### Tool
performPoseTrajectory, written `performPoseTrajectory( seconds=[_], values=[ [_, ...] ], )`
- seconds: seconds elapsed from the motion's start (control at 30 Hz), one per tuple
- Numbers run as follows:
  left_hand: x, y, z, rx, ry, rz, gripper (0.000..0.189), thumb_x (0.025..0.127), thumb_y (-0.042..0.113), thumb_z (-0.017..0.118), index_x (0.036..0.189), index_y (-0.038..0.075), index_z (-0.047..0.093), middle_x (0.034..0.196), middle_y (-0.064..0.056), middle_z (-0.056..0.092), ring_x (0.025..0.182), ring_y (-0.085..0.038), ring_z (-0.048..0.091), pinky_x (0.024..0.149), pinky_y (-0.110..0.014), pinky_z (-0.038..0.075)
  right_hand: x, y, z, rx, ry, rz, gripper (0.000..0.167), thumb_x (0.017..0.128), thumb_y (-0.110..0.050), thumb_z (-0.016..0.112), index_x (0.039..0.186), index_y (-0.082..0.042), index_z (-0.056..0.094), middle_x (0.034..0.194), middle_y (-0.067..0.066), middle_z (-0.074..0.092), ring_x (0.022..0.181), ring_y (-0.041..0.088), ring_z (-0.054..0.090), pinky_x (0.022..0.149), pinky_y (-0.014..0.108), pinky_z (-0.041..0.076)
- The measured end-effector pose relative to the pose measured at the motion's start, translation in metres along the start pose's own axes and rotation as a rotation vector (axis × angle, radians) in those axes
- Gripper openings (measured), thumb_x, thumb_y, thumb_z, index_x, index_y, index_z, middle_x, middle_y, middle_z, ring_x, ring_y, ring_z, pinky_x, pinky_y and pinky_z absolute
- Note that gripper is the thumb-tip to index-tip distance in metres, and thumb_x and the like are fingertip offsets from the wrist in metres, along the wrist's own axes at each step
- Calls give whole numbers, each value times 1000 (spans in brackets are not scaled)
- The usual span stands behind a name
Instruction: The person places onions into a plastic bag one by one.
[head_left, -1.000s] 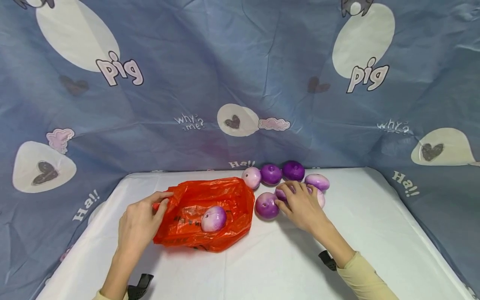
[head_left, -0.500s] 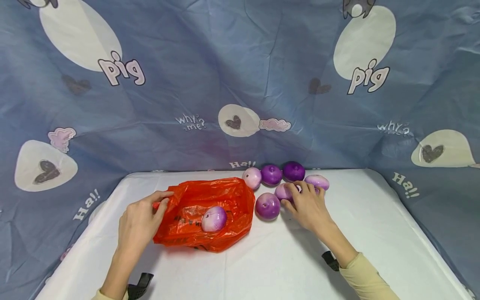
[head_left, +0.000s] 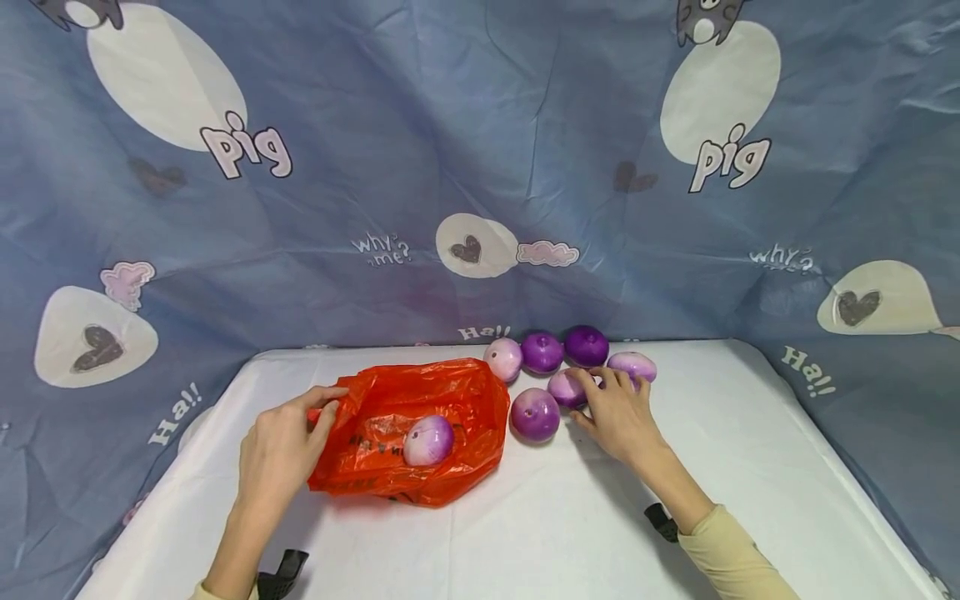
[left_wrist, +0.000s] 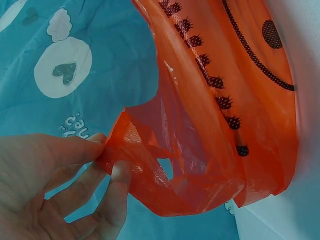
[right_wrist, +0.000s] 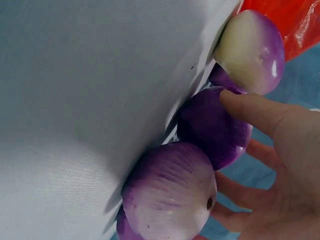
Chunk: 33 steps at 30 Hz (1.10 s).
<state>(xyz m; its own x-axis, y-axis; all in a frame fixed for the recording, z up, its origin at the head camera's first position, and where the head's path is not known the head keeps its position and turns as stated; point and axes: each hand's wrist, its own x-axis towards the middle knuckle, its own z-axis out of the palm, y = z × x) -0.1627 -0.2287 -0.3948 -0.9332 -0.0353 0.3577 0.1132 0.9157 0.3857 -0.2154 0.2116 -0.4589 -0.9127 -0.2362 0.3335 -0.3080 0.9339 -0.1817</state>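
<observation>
My left hand (head_left: 277,446) pinches the gathered edge of a red plastic bag (head_left: 345,479); thumb and fingers meet on the film in the left wrist view. Inside the bag's wide mouth lies a pale purple onion (head_left: 428,440). On the right, my right hand (head_left: 618,417) has thumb and fingers curled round a purple onion (head_left: 566,388), which sits on the table. The right wrist view has the thumb on this dark onion (right_wrist: 212,127), with a paler onion (right_wrist: 170,192) beside it. A round purple onion (head_left: 535,415) stands between bag and right hand.
Along the back of the white table (head_left: 517,533) stand a pale onion (head_left: 503,359), two dark purple onions (head_left: 542,352) and a light one (head_left: 632,366). Behind them hangs a blue printed cloth (head_left: 337,183).
My right hand has shifted slightly right over the onions, so more of the purple onion beside its fingers shows. The left hand keeps its hold on the bag.
</observation>
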Motion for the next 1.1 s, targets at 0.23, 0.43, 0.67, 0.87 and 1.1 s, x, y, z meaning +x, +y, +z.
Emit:
performPoseTrajectory(
  seconds=[0.23, 0.43, 0.67, 0.87, 1.1],
  values=[
    [0, 0, 0, 2, 9, 3, 24, 106, 21, 67, 127, 22, 79, 53, 3, 43, 45, -14, 33, 41, -28, 23, 0, 1, 4, -5, 12, 1, 65, 87, -26, 91, 143, -25, 59, 133, 20, 68, 129, 47, 60, 106, 73, 37],
    [0, 1, 0, 2, 6, -1, 24, 106, 22, 67, 127, 22, 79, 53, 3, 42, 46, -14, 33, 41, -28, 24, 0, 2, 7, -3, 18, 5, 64, 87, -30, 91, 141, -25, 57, 125, 20, 70, 128, 48, 60, 106, 74, 36],
    [2, 1, 1, 5, -3, -12, 24, 107, 23, 66, 127, 22, 79, 55, 2, 46, 47, -15, 34, 42, -29, 25, 0, 3, 9, 36, -19, 2, 59, 92, -40, 85, 141, -26, 55, 132, 20, 71, 135, 48, 57, 108, 76, 32],
    [2, 1, 1, 7, -9, -17, 24, 107, 24, 66, 127, 23, 79, 55, 1, 47, 47, -16, 35, 42, -29, 25, 0, 3, 9, 51, -28, 9, 56, 94, -39, 84, 141, -26, 56, 135, 19, 70, 136, 48, 56, 109, 77, 31],
    [2, 0, 0, 5, -4, -9, 24, 107, 23, 66, 127, 22, 79, 55, 2, 46, 46, -15, 34, 42, -28, 24, 1, 2, 9, 51, -33, 15, 57, 94, -40, 84, 142, -26, 56, 135, 20, 68, 136, 49, 55, 110, 77, 30]
  ],
)
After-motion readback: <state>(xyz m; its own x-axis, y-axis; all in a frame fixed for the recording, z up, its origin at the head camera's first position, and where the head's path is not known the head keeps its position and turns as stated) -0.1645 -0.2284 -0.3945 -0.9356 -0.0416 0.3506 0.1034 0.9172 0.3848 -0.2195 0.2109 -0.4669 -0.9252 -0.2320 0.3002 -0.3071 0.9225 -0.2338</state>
